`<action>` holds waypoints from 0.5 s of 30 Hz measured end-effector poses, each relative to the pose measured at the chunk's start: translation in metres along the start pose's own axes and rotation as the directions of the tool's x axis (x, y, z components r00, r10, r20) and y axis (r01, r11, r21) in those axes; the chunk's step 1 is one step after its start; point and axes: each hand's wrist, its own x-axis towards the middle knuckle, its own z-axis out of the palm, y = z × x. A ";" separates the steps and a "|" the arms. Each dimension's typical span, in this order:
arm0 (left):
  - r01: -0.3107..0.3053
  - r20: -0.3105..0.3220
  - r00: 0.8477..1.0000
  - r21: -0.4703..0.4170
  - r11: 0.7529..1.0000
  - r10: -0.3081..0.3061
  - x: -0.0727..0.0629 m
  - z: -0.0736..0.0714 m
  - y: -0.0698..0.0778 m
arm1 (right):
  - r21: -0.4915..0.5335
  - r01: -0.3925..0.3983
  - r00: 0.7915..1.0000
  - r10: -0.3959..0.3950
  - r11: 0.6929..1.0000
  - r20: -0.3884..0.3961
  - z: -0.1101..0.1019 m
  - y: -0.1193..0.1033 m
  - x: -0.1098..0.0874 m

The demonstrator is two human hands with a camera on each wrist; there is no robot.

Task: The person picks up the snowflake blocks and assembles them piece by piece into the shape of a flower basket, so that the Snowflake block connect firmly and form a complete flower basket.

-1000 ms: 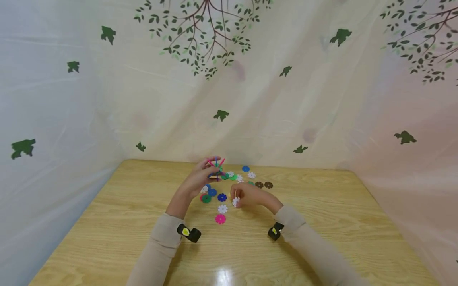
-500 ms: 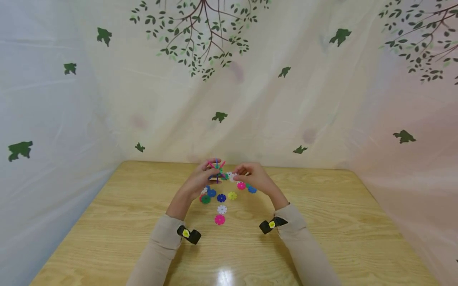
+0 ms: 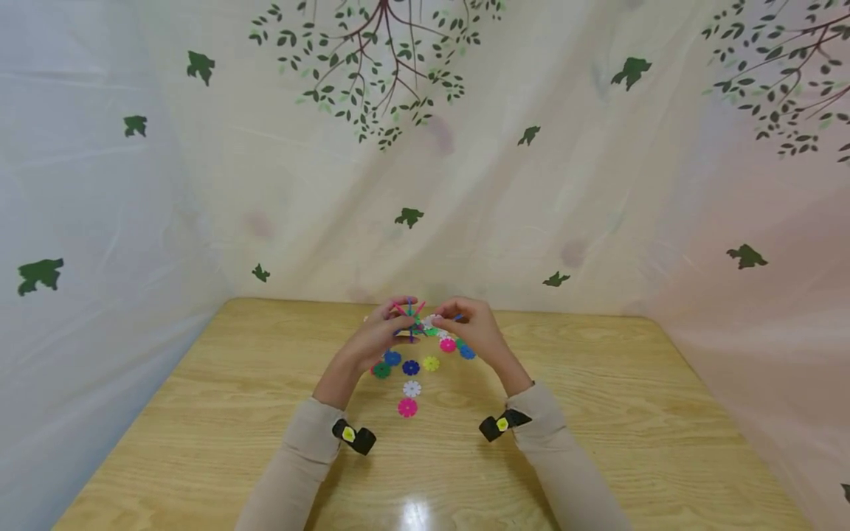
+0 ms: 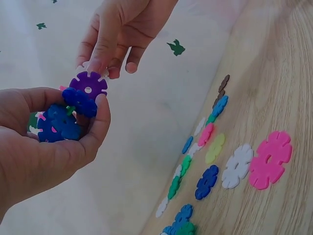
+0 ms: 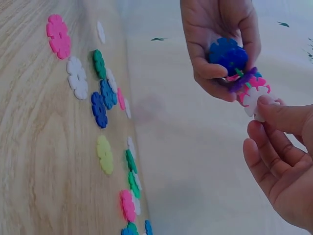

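Item one: a cluster of notched, flower-shaped plastic discs, raised off the light wood-grained table in the left hand. We find no single long axis; its discs radiate several ways, pink and blue ones standing edge-on and fanned upward in the head view. Colours: blue, purple, pink, some green. A purple disc juts toward the right hand.

Item two: one white, flower-shaped plastic disc, broad face toward the right wrist camera, at the cluster's edge; whether the slots engage, we cannot tell.

Grips: left thumb and fingers curl round the cluster; right thumb and fingertip pinch the white disc, the other fingers loosely bent.

Loose on the table, we list a pink disc nearest the person, then a dark blue disc beside a yellow disc.
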 end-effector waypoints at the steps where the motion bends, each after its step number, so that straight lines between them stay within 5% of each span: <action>1: -0.002 0.004 1.000 0.001 1.000 0.002 0.000 0.001 0.000 | 0.004 0.004 1.000 -0.004 1.000 -0.005 0.001 0.000 0.000; 8: -0.013 0.024 1.000 -0.007 1.000 0.013 0.000 0.003 -0.001 | -0.052 0.037 0.997 -0.041 0.998 -0.069 0.010 -0.003 -0.001; 15: -0.011 0.050 0.999 -0.025 1.000 0.013 0.000 0.005 -0.001 | -0.075 0.088 0.991 -0.095 0.993 -0.092 0.010 -0.034 -0.008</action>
